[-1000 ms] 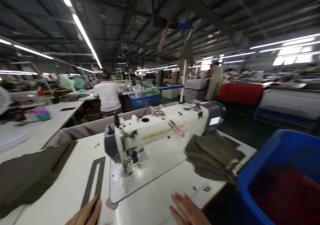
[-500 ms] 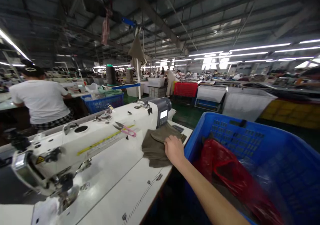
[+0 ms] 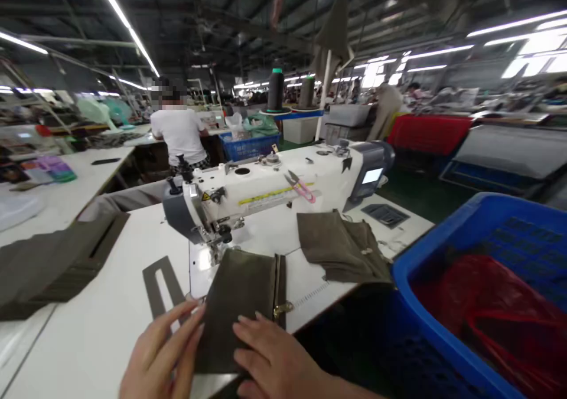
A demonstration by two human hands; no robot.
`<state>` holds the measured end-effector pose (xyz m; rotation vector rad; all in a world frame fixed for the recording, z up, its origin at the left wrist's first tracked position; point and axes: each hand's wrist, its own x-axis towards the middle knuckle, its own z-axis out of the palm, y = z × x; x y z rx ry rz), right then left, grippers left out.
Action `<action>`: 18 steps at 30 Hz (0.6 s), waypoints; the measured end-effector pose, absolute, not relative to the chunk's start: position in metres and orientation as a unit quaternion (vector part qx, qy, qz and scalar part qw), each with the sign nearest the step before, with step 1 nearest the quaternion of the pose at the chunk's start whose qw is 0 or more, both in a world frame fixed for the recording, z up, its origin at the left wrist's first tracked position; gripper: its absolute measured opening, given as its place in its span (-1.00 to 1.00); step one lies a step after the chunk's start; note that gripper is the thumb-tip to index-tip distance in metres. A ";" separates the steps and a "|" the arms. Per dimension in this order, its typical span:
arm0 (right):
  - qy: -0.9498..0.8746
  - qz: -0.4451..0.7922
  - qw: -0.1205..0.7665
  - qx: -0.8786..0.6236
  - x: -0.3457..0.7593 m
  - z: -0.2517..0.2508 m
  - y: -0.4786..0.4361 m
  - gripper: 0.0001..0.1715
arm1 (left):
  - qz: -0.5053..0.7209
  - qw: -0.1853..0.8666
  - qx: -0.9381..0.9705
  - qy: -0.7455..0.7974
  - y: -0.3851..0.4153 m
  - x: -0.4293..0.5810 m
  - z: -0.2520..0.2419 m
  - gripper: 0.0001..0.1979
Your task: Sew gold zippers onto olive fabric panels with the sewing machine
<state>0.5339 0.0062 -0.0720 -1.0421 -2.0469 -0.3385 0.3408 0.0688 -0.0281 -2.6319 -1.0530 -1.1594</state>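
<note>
A dark olive fabric piece (image 3: 239,293) with a zipper along its right side lies in front of the sewing machine (image 3: 274,177). A brass zipper pull (image 3: 282,310) hangs at that side. My left hand (image 3: 162,355) is at the fabric's left edge, its fingers stretched out. Flat on the lower right of the piece rests my right hand (image 3: 277,357), fingers apart. A grey U-shaped template (image 3: 160,284) lies just beyond my left hand. To the right, a stack of olive fabric pieces (image 3: 339,245) sits on the machine table.
A blue plastic basket (image 3: 410,251) holding a red plastic bag (image 3: 482,293) stands at the right. Pink-handled thread snips (image 3: 301,186) lie on the machine. More olive fabric (image 3: 57,263) is at the left. A person in a white shirt (image 3: 179,130) sits beyond the machine.
The view has swung left. My right hand has left the fabric stack and now lies on a zippered piece before the machine. My left hand has come into view.
</note>
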 end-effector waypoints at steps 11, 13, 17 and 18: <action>-0.644 0.020 0.427 -0.634 0.618 -0.058 -0.021 -0.82 | -0.077 -0.002 -0.879 -0.471 0.079 0.461 -0.017 -0.82; -0.643 0.039 0.433 -0.631 0.618 -0.065 -0.021 -0.81 | -0.067 -0.020 -0.880 -0.470 0.082 0.464 -0.016 -0.88; -0.614 0.122 0.470 -0.622 0.615 -0.062 -0.010 -0.77 | -0.129 -0.228 -0.861 -0.435 0.079 0.453 0.002 -0.86; -0.600 0.154 0.484 -0.617 0.613 -0.056 -0.006 -0.76 | -0.160 -0.317 -0.837 -0.417 0.075 0.449 0.010 -0.84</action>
